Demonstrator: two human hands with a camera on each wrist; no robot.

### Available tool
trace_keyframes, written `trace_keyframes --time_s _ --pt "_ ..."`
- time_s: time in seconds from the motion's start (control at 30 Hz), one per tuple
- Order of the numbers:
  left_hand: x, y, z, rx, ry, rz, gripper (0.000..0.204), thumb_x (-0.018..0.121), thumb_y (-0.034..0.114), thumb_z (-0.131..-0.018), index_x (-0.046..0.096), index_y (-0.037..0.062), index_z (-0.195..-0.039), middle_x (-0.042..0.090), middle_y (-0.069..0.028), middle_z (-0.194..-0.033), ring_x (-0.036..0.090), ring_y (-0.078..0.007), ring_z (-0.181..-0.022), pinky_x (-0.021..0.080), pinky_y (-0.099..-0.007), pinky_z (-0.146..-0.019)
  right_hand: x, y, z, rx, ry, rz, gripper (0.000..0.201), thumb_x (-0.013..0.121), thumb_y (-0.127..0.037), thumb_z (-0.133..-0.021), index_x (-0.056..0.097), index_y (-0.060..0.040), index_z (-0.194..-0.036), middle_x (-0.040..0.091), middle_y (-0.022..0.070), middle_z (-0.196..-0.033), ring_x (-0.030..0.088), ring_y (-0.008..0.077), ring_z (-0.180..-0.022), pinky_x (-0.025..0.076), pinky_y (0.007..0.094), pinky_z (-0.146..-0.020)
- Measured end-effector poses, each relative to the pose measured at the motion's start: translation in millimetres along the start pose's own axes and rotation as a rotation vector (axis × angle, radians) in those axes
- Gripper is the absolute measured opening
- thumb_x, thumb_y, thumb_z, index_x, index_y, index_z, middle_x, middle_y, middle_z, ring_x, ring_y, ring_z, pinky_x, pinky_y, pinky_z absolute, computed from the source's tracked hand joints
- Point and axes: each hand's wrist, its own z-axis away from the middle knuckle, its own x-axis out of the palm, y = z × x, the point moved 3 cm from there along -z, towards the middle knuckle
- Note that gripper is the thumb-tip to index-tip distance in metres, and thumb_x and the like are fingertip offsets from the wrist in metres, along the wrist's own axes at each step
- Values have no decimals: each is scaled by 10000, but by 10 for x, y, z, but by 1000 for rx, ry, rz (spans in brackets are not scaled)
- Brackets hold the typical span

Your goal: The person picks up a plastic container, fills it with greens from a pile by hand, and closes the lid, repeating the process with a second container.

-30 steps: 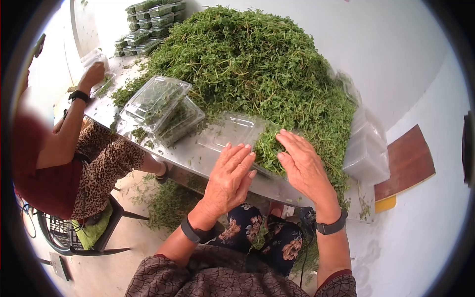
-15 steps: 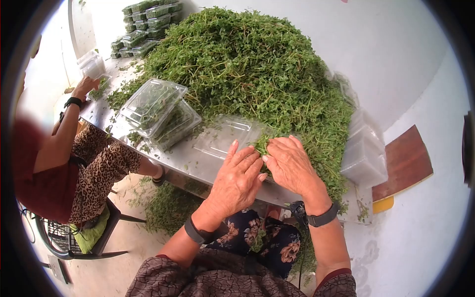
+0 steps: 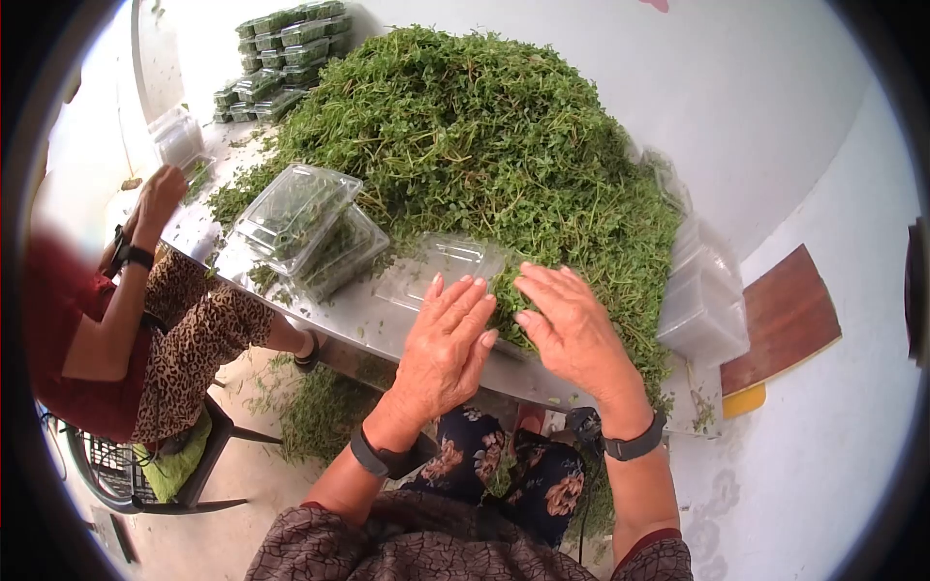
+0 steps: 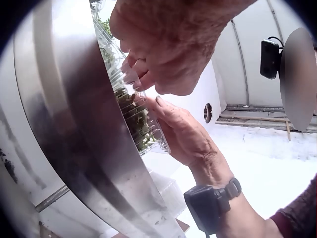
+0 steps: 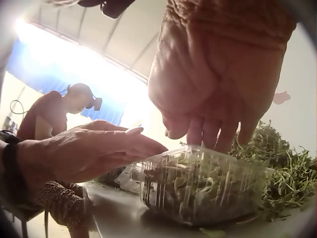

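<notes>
A clear plastic clamshell box (image 5: 203, 193) filled with green leafy stems stands on the metal table, in front of a big heap of the same greens (image 3: 465, 145). My left hand (image 3: 446, 344) is at the box's left side, its fingers straight and close together. Over the right part of the box is my right hand (image 3: 576, 334), fingers extended downward to the greens at the rim in the right wrist view. The two hands are apart in the head view, with greens showing between them. In that view they hide much of the box; its flat clear lid (image 3: 450, 261) lies toward the heap.
Two filled clamshell boxes (image 3: 310, 228) are stacked on the left. Farther back stand several filled boxes (image 3: 291, 58). Nested clear containers (image 3: 702, 310) sit at the table's right end. Another person (image 3: 87, 339) sits left, hands near a container (image 3: 179, 136). Loose greens (image 3: 329, 402) lie below the table.
My hands came together over the greens half a second ago and are now apart again. The other person's hand has lifted off their container toward their body.
</notes>
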Motion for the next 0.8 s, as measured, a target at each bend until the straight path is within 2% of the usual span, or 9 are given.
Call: trace_keyframes --time_s 0.1,0.27,0.4,0.47,0.53,0.57,0.63,0.7,0.8 --pt "119 -22 43 -9 -146 -10 294 560 99 -881 595 -31 -1142 555 -203 -1273 452 -360 -1273 233 -537 -1122 220 85 -2 15 -85 34 357 566 -206 -898 577 29 -1167 581 217 -1223 526 355 -1168 330 463 -1078" --pt "81 -47 86 -50 -104 42 288 560 90 -877 597 -37 -1134 552 -203 -1278 456 -363 -1272 232 -532 -1125 278 102 -35 80 -185 15 367 532 -229 -917 568 26 -1179 579 219 -1225 516 359 -1187 307 476 -1094" --pt "-104 -56 123 -98 -21 44 283 552 67 -872 598 -46 -1127 552 -211 -1279 469 -363 -1264 223 -519 -1132 241 128 28 55 -109 -9 356 548 -214 -914 577 21 -1179 571 219 -1245 513 363 -1192 307 475 -1093" --pt "-201 -87 194 -103 4 -27 273 546 49 -870 604 -39 -1122 555 -208 -1280 491 -359 -1245 293 -480 -1108 73 54 56 18 44 72 351 572 -208 -905 589 16 -1175 568 222 -1253 513 366 -1193 310 468 -1089" --pt "-327 -179 286 -276 191 34 259 543 37 -870 614 -27 -1112 557 -202 -1284 515 -350 -1224 385 -433 -1047 -79 55 135 34 94 90 341 582 -185 -897 594 23 -1166 567 226 -1257 521 357 -1195 344 445 -1067" --pt "-361 -282 336 -229 236 -57 308 577 -10 -820 595 -12 -1127 563 -217 -1249 535 -365 -1179 455 -390 -959 -153 90 203 119 203 53 335 590 -170 -889 597 26 -1161 600 222 -1196 569 345 -1110 404 431 -992" --pt "-437 -373 405 -282 245 -93 321 571 -21 -812 592 -9 -1132 552 -216 -1260 539 -370 -1167 456 -400 -953 -227 116 348 205 315 18 330 599 -154 -881 599 29 -1156 632 219 -1134 617 333 -1024 463 418 -917" --pt "-488 -438 438 -340 229 -158 378 552 -63 -773 585 10 -1143 515 -226 -1292 526 -396 -1156 449 -428 -944 -210 175 549 561 335 -110 328 621 -131 -863 606 11 -1158 675 183 -976 640 267 -740 507 374 -693" --pt "-505 -503 413 -294 155 -256 388 551 -83 -740 595 16 -1113 504 -246 -1293 496 -420 -1173 433 -450 -956 -44 187 763 554 376 -180 333 646 -139 -853 614 -17 -1161 678 150 -868 563 208 -566 475 344 -570"
